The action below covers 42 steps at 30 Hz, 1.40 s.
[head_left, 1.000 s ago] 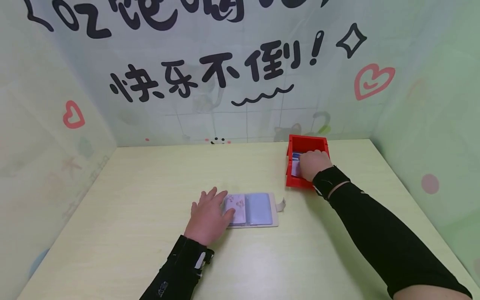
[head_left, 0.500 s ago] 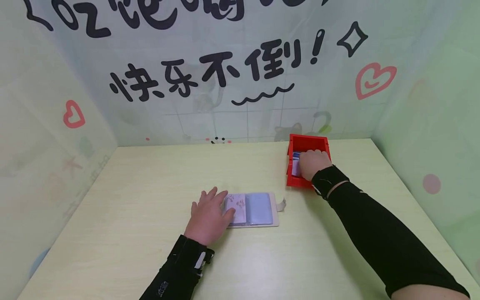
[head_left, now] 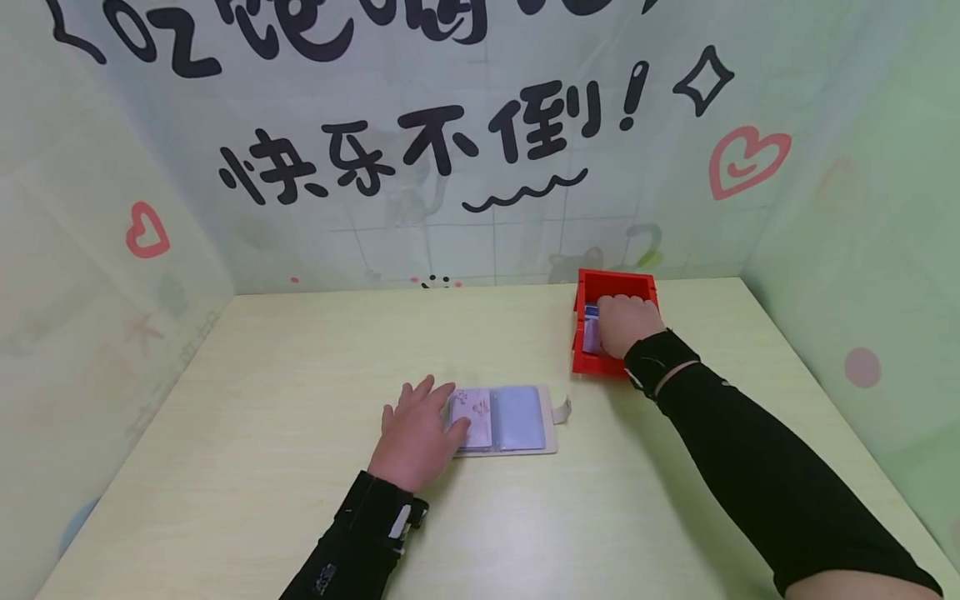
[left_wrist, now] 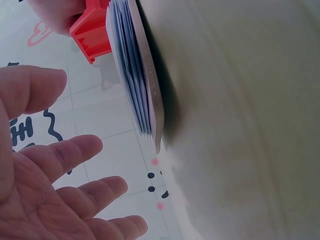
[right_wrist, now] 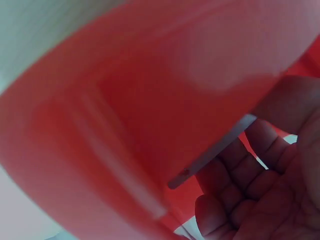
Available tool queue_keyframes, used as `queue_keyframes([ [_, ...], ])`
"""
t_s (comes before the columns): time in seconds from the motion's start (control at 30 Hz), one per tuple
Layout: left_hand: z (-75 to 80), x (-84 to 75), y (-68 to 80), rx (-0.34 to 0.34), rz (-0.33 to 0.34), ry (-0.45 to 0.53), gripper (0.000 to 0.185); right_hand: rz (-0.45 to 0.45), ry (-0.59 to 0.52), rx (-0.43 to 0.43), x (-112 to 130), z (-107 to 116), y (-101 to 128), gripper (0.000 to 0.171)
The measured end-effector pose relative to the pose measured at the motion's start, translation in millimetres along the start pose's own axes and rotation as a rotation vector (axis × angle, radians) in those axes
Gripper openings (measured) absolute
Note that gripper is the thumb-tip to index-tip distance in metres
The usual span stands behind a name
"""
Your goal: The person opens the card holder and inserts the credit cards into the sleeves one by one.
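An open card holder (head_left: 516, 419) with clear sleeves lies on the pale table (head_left: 300, 358). My left hand (head_left: 417, 429) rests flat on its left page with straight fingers; the left wrist view shows the left hand (left_wrist: 60, 185) open beside the card holder (left_wrist: 134, 75), seen edge-on. My right hand (head_left: 628, 323) reaches into a red bin (head_left: 615, 283) at the back right, fingers curled over cards (head_left: 591, 336) inside. In the right wrist view the right hand (right_wrist: 260, 185) pinches the thin edge of a white card (right_wrist: 215, 150) against the red bin wall (right_wrist: 125, 100).
Printed walls enclose the table at the back (head_left: 450, 167), left and right. A small strap tab (head_left: 562, 410) sticks out from the holder's right edge. Bare tabletop lies between the holder and the bin.
My right hand has shifted slightly farther into the red bin, covering more of the cards. The left hand and the holder have not moved.
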<state>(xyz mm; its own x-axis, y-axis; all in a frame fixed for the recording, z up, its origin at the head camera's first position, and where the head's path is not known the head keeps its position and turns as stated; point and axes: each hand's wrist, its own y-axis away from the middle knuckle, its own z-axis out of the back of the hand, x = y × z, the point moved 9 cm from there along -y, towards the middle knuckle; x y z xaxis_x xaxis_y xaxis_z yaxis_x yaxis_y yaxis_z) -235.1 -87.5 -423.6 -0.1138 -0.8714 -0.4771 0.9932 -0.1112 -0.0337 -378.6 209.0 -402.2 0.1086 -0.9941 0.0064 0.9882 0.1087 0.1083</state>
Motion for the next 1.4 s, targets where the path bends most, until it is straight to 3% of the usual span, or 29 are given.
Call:
queue_keyframes([
  [0.3,0.6,-0.1,1.6,0.000,-0.003,0.009,0.056,0.016,-0.142,0.039,-4,6,2,0.029],
  [0.53,1.3,-0.9,2.6,-0.002,-0.010,0.008,0.056,-0.040,-0.298,0.037,-10,22,14,0.029],
  [0.83,0.4,0.0,3.4,0.007,-0.008,0.022,0.057,-0.072,-0.395,-0.078,-13,44,35,0.022],
  [1.13,0.3,-0.1,2.7,0.001,-0.012,0.017,0.061,-0.060,-0.576,-0.188,4,61,59,0.035],
  [1.4,-0.6,-0.3,1.5,-0.013,-0.011,0.037,0.062,0.008,-0.788,-0.198,35,40,73,0.031],
])
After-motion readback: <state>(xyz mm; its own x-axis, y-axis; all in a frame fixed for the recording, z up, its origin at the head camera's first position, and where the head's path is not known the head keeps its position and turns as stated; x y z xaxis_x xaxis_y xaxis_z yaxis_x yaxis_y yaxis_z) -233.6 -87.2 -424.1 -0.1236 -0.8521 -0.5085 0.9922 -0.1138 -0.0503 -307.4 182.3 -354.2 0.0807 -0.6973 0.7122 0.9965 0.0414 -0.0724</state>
